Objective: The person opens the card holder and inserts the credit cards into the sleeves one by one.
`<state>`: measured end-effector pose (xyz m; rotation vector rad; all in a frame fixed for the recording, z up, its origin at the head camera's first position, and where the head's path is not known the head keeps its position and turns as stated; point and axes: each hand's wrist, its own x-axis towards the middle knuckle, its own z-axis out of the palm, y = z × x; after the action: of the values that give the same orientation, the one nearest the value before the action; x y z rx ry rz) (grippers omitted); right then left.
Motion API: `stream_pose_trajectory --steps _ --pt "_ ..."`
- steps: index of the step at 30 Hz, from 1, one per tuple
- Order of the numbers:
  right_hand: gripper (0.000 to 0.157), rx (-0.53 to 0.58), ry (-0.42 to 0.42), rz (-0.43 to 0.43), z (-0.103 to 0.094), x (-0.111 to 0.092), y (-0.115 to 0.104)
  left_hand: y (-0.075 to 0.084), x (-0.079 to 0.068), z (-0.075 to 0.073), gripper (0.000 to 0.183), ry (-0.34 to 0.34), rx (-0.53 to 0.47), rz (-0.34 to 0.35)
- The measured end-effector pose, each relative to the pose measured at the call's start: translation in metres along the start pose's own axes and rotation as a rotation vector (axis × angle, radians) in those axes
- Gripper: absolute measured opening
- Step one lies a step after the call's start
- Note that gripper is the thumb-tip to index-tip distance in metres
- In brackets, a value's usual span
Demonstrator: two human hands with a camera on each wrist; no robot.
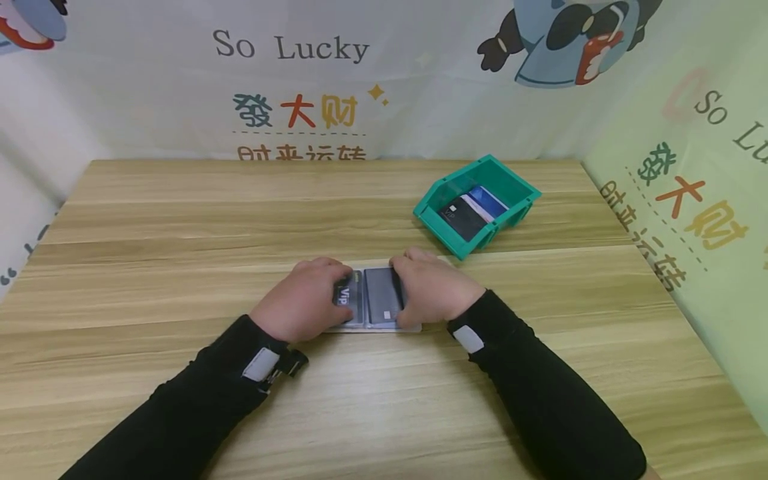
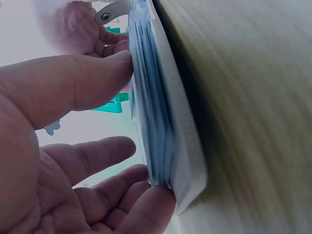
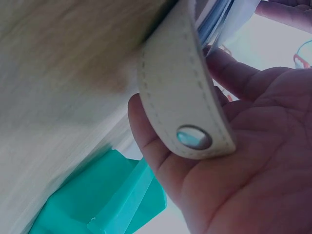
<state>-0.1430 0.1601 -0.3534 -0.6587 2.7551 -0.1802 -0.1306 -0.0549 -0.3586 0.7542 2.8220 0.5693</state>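
A light-coloured card holder [image 1: 365,328] lies open on the table, a dark Vip card [image 1: 354,300] in its left clear sleeve and a grey card [image 1: 382,297] in its right one. My left hand [image 1: 303,300] grips the left side; its thumb presses on the stacked sleeves [image 2: 151,107] and a fingertip touches their lower end, above the pale cover [image 2: 187,156]. At the right side, my right hand [image 1: 441,287] holds the holder between thumb and fingers. A stitched strap [image 3: 175,83] with a metal snap [image 3: 194,137] lies across the right hand's fingers.
Behind the right hand stands a green bin [image 1: 522,183] holding a black card [image 1: 461,219] and a blue-and-white card [image 1: 487,201]. The wooden table [image 1: 180,220] meets printed cloth walls [image 1: 420,93] at the back and sides.
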Motion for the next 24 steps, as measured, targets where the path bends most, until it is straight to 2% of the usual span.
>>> stream_pose_trajectory --steps 11,15,21,24 --pt "0.074 0.116 0.044 0.0 0.0014 -0.0005 0.0011 -0.0001 0.0002 0.001 0.06 0.01 -0.005 0.0" --pt "0.068 0.156 0.064 0.029 0.002 0.0012 0.0006 -0.0003 0.0001 0.0016 0.06 0.014 -0.001 -0.003" --pt "0.059 0.132 0.122 0.065 0.0041 0.0031 -0.0004 0.0001 0.0005 0.0024 0.059 0.014 0.0 -0.013" --pt "0.053 0.163 0.156 0.092 0.0049 0.0037 -0.0024 0.0005 0.0004 0.0025 0.059 0.014 0.002 -0.012"
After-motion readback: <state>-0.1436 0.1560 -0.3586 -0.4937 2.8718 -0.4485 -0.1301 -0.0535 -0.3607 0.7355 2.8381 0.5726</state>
